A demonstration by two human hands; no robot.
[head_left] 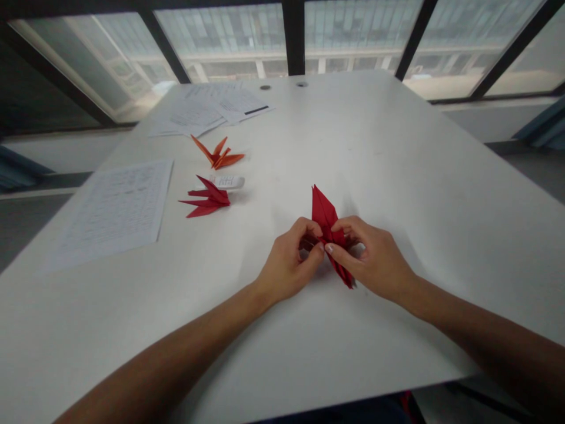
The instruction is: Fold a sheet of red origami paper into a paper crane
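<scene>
A piece of folded red origami paper [323,207] is held between both hands, just above the white table [273,347]. It is long and pointed at its far end, and its near end slants down to the right. My left hand [289,259] pinches its left edge with thumb and forefinger. On the other side, my right hand [375,256] grips the paper with the thumb on the near face and the fingers partly behind. Both thumb tips almost meet at the middle of the paper. The fingers hide part of the folds.
An orange origami crane [218,158] and a dark red folded origami piece [209,199] lie to the left, beside a small white labelled item [229,182]. Printed sheets [119,206] rest at the left edge, and more papers [198,109] at the back. Windows stand behind the table.
</scene>
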